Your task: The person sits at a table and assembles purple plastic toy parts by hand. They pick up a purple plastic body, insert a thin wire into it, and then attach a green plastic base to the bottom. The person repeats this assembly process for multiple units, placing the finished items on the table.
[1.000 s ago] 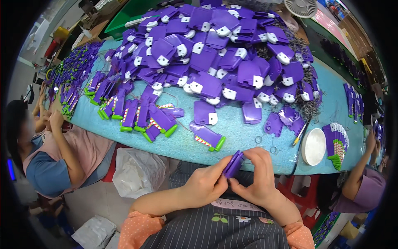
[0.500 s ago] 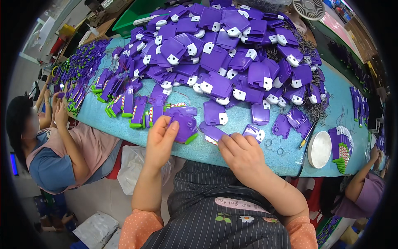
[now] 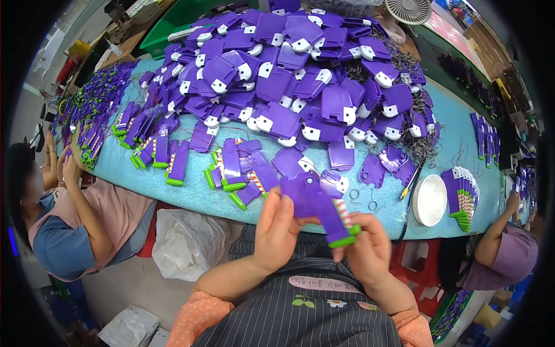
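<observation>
Over the table's front edge, both my hands hold purple plastic parts close together. My left hand (image 3: pixel 273 234) pinches a broad purple plastic panel (image 3: pixel 302 196) with a round hole near its top. At its right, my right hand (image 3: pixel 369 247) has its fingers closed on a narrower purple plastic piece (image 3: pixel 330 222) with a red-and-white striped edge and a green end. The two parts overlap, and I cannot tell whether they are joined. Just beyond them lie purple panels with white corners (image 3: pixel 334 184).
A large heap of purple-and-white panels (image 3: pixel 272 81) covers the blue table (image 3: pixel 231 196). Green-ended pieces (image 3: pixel 230 162) lie left of my hands. On the right are a white bowl (image 3: pixel 429 200), a screwdriver (image 3: pixel 409 184) and a fanned stack (image 3: pixel 461 194). Co-workers sit at both sides.
My left hand has moved right with its panel, and my right hand has lifted a striped piece off the table toward me. The two parts now overlap. The view has shifted slightly.
</observation>
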`<action>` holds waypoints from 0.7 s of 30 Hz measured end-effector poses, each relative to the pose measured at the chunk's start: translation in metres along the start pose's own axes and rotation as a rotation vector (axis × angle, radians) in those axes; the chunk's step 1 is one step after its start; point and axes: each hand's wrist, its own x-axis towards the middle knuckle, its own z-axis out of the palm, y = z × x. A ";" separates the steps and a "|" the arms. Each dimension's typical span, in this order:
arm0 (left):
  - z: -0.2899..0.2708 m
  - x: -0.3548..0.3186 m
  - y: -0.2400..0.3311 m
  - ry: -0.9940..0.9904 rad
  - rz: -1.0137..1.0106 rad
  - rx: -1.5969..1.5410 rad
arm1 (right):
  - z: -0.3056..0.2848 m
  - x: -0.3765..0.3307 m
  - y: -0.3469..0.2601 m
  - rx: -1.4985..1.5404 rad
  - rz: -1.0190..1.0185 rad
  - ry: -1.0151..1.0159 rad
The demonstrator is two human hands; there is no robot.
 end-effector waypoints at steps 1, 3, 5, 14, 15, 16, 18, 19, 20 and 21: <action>0.002 -0.002 -0.004 -0.019 -0.019 -0.081 | -0.001 -0.002 0.009 0.010 0.081 0.011; 0.002 -0.002 -0.003 -0.029 -0.139 -0.010 | -0.003 -0.014 0.022 0.050 0.203 -0.035; -0.007 -0.004 -0.001 -0.036 -0.268 0.041 | -0.001 -0.017 0.022 0.004 0.264 -0.043; -0.013 -0.033 0.009 -0.438 -0.700 0.442 | -0.016 0.037 -0.018 -0.062 0.525 -0.017; -0.014 -0.033 0.005 -0.452 -0.760 0.452 | -0.014 0.042 -0.016 -0.026 0.489 -0.005; -0.017 -0.032 0.002 -0.459 -0.818 0.465 | -0.011 0.045 -0.017 -0.016 0.448 0.023; -0.021 -0.032 -0.005 -0.368 -0.826 0.379 | -0.005 0.048 -0.025 0.003 0.366 0.080; -0.023 -0.032 -0.008 -0.318 -0.822 0.335 | -0.003 0.046 -0.029 -0.072 0.336 0.110; -0.023 -0.032 -0.008 -0.269 -0.816 0.290 | -0.001 0.040 -0.033 -0.147 0.305 0.141; -0.022 -0.032 -0.002 -0.213 -0.824 0.265 | 0.001 0.035 -0.035 -0.223 0.274 0.172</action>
